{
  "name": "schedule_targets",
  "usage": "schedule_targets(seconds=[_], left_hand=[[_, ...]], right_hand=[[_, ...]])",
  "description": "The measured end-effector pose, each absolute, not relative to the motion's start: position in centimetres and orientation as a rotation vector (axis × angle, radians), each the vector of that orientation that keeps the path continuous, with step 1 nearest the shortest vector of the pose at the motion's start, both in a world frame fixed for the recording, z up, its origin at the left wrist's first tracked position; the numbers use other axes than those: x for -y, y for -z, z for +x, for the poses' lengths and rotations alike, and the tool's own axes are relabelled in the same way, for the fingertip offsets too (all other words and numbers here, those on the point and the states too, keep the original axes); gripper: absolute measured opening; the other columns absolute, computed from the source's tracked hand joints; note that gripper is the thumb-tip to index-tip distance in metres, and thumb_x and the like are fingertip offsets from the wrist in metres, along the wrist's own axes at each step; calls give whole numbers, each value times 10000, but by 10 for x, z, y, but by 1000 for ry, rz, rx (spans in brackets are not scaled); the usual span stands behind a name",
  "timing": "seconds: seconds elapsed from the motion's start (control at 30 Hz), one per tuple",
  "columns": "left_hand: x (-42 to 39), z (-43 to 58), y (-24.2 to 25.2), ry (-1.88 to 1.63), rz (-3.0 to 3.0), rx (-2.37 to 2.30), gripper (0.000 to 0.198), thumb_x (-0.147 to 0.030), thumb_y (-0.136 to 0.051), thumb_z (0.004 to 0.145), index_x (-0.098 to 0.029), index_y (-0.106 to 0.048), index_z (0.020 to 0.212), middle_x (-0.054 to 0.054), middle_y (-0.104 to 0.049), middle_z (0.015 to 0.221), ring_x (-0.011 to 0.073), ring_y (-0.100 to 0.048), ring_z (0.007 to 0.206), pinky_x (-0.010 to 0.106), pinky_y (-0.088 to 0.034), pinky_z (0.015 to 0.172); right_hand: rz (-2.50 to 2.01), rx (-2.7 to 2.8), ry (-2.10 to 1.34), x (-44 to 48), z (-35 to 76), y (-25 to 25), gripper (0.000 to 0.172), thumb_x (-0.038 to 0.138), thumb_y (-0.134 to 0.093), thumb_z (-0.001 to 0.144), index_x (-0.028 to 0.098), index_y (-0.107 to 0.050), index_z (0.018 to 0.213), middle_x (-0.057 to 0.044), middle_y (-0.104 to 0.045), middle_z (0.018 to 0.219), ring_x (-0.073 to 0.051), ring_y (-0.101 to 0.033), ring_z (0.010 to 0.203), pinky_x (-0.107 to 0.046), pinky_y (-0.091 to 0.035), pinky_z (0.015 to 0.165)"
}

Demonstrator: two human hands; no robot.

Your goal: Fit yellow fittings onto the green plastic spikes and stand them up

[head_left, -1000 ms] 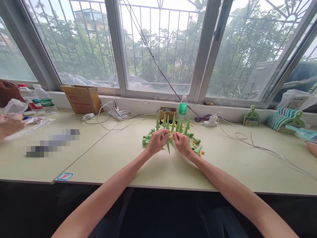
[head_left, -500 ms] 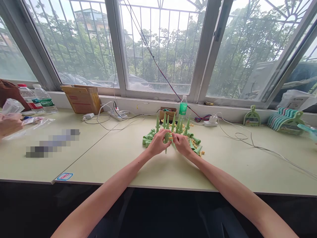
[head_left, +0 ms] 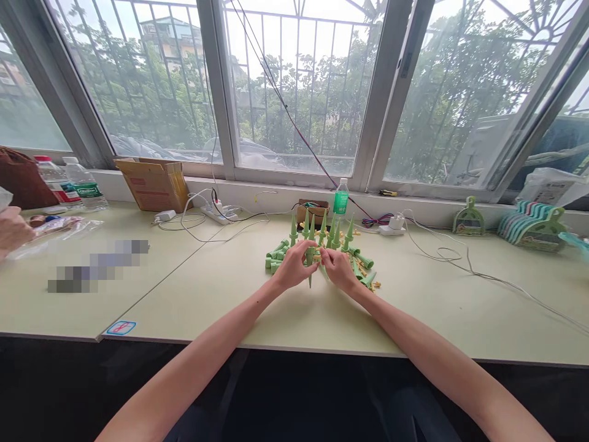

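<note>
My left hand [head_left: 293, 269] is closed around a green plastic spike [head_left: 310, 280] held upright, its narrow tip pointing down past my fingers. Facing it, my right hand [head_left: 339, 269] is pinched on a small yellow plastic piece [head_left: 317, 259] at the side of the spike; my fingers partly cover where the two meet. Several finished-looking green spikes [head_left: 350, 233] stand point up just behind my hands. A pile of short green tubes [head_left: 275, 256] lies left of them. To the right lie loose green cones [head_left: 365, 262] and small yellow pieces [head_left: 377, 285].
At the back stand a small brown box [head_left: 309, 215], a green-labelled bottle [head_left: 341, 197] and a larger cardboard box [head_left: 154, 187]. White cables [head_left: 469, 267] cross the table on the right, near green dustpans [head_left: 534, 230]. Another person's hand [head_left: 16, 230] is at far left.
My hands stay almost still, with the spike and yellow piece in the same grip. The other person's hand at far left has shifted a little further left.
</note>
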State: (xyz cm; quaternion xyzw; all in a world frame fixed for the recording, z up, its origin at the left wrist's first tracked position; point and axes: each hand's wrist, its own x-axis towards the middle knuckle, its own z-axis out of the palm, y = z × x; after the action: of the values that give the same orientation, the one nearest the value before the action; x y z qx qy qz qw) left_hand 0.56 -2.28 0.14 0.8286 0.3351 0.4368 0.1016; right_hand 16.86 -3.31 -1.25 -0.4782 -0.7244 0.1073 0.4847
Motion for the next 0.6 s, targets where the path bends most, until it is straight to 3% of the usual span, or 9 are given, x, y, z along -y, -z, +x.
schedule_targets(seconds=[0.6], left_hand=[[26,6,-5,-1351,2422,-993,312,-226,-652,743,-208,-562,1041,8,-594,912,62,-392,519,235,-407,568]], right_hand=[[-1162,1752,-332,35,168,11,571,573,-264,952,186,-411,558,-9,-505,534,-118,-422,509,-245,-291,514]])
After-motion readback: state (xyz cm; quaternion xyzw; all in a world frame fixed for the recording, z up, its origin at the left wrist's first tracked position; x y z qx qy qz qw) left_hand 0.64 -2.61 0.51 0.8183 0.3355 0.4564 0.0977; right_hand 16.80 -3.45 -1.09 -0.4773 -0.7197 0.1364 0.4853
